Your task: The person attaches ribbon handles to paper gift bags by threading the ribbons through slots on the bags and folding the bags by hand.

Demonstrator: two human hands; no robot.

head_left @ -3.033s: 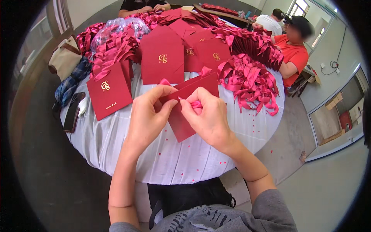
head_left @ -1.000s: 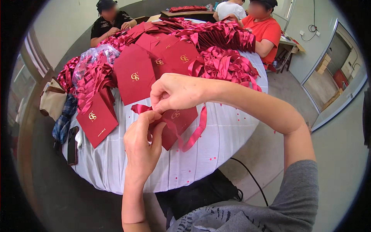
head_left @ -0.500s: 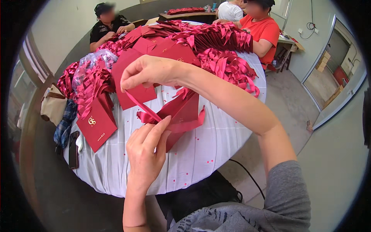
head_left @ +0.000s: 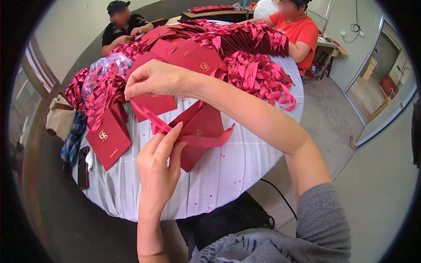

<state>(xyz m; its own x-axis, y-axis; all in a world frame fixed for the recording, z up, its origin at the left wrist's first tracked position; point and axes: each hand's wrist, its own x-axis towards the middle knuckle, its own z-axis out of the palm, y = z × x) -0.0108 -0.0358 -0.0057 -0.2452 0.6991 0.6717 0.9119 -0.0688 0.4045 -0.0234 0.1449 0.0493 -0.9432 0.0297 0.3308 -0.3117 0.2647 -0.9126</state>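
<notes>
A dark red paper gift bag (head_left: 204,129) with a pale emblem lies tilted near the middle of the white-clothed table. Between thumb and fingers, my left hand (head_left: 158,164) pinches a pink-red satin ribbon (head_left: 151,116) at the bag's upper left edge. Its loose tail stretches rightward across the bag's front. Higher up and to the left, my right hand (head_left: 151,81) reaches across with fingers closed on the ribbon's other end. The stretch between both hands is fairly straight. Where the ribbon meets the bag is partly hidden by my left fingers.
Stacked red bags with ribbons (head_left: 252,39) and a loose ribbon heap (head_left: 254,76) cover the far side. At left are finished-looking bags (head_left: 108,138), clear plastic (head_left: 105,72), a phone (head_left: 83,168) and a beige pouch (head_left: 60,116). Co-workers (head_left: 298,35) sit beyond the table.
My right hand has moved left and slightly down, drawing the ribbon along. My left hand has shifted a little left, and the bag has turned so its emblem shows more.
</notes>
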